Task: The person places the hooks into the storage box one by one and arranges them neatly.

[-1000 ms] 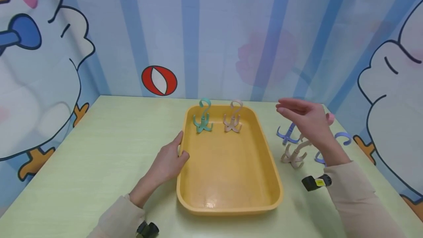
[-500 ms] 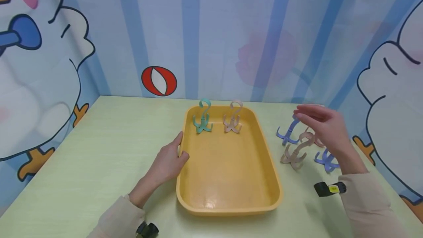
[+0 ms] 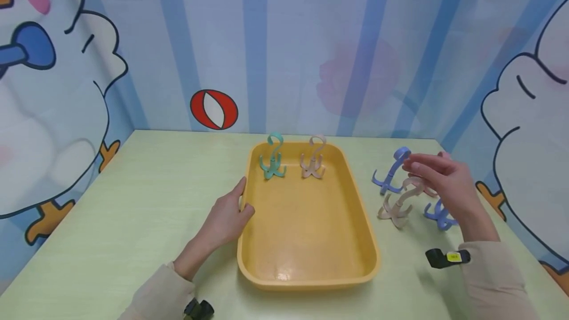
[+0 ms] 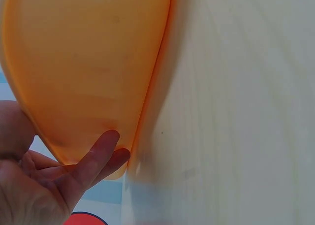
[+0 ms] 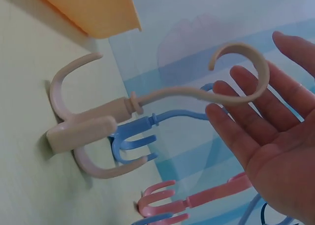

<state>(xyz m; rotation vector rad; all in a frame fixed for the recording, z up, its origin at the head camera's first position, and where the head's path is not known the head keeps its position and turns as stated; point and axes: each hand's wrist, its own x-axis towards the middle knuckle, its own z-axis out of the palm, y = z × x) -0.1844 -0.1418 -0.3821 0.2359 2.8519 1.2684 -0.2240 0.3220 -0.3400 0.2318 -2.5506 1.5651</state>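
Note:
My left hand (image 3: 225, 217) grips the left rim of a yellow tray (image 3: 311, 284), thumb over the edge; in the left wrist view its fingers (image 4: 96, 158) lie along the outer wall. Inside the tray's far end stand a green four-pronged swivel hanger hook (image 3: 273, 166) and a pale pink one (image 3: 312, 166). My right hand (image 3: 451, 186) hovers among more such hooks right of the tray, holding nothing. Its spread fingers sit just behind the curved top of a beige hook (image 5: 172, 93). A blue hook (image 3: 387, 181) stands behind the beige one.
Another blue hook (image 3: 440, 216) stands at the right, partly under my right hand. A pink hook (image 5: 216, 190) is beyond it, mostly hidden in the head view. The pale green table (image 3: 178, 172) ends at a striped blue backdrop (image 3: 293, 53).
My right hand has moved right and down, from beside the tray's far right side to the hooks' curved tops. The left hand and tray stay put.

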